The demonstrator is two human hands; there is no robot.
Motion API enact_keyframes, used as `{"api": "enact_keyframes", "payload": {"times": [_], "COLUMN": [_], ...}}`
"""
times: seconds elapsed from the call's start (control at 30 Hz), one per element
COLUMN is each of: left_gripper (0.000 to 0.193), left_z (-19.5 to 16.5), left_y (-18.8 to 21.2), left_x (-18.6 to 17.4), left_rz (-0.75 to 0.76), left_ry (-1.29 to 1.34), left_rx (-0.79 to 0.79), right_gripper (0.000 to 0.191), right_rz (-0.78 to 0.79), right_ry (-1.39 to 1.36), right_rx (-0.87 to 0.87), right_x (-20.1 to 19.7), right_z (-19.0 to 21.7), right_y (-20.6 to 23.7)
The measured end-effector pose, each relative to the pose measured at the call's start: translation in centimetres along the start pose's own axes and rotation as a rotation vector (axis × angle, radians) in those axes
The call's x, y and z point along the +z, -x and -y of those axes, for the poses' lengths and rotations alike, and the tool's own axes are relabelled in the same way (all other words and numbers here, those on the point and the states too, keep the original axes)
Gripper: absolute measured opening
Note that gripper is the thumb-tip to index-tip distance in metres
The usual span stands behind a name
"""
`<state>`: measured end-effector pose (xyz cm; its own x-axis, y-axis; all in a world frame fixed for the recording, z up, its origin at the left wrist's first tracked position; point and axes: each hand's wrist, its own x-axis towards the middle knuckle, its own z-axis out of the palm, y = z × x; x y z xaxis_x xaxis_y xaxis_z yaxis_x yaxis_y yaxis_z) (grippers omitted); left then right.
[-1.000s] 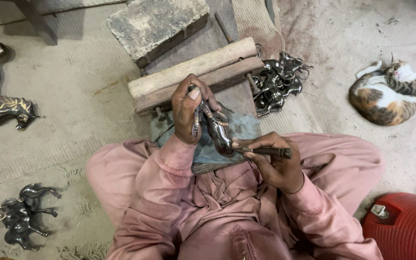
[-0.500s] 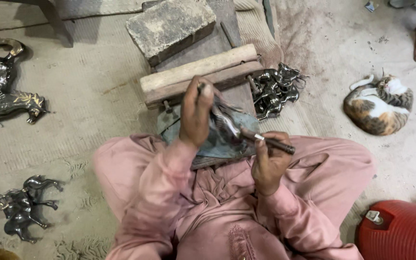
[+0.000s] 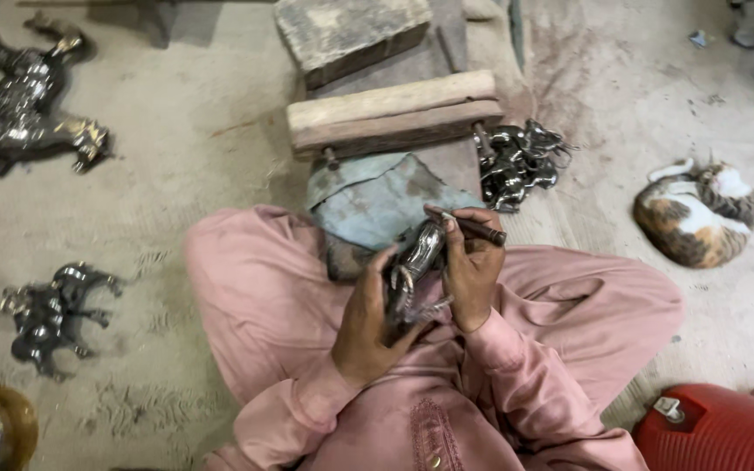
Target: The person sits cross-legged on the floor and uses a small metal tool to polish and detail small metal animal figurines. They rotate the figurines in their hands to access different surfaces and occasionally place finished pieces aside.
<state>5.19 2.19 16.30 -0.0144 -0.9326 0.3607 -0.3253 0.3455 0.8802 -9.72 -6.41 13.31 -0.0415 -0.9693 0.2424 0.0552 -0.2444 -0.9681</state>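
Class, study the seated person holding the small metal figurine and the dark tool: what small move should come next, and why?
Probably bring the tool's tip down onto the figurine. The left hand grips the shiny metal figurine from below, steadying it over the lap. The right hand holds the dark rod-like tool at the figurine's upper end, lying nearly level, so its tip does not appear to bear on the metal.

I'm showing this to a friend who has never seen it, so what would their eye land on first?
Probably the two hands at centre: the left hand grips a shiny metal figurine over the pink-clothed lap, while the right hand holds a dark tool against it. Next, the calico cat curled on the floor at right, and the metal animal figures lying at far left.
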Motion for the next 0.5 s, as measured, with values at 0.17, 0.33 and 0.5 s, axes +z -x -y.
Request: {"api": "enact_keyframes", "payload": {"times": [0.17, 0.33, 0.5], "left_gripper": [0.100, 0.105, 0.100], "left_z": [0.9, 1.0, 0.4], "left_y": [1.7, 2.6, 2.7], "left_x": [2.1, 2.7, 3.2], "left_rz": [-0.025, -0.088, -0.025], "left_ry": [-0.075, -0.027, -0.028], "left_rx": [-0.047, -0.011, 0.000], "right_gripper": [0.013, 0.013, 0.012], "right_rz": [0.096, 0.084, -0.029], "right_ry": [0.057, 0.121, 0.069], "right_rx": [-0.153, -0.118, -0.024], "right_x": [0.5, -0.9, -1.5], "right_z": [-1.4, -1.0, 0.3], "right_y": [-0.1, 0.9, 2.9]}}
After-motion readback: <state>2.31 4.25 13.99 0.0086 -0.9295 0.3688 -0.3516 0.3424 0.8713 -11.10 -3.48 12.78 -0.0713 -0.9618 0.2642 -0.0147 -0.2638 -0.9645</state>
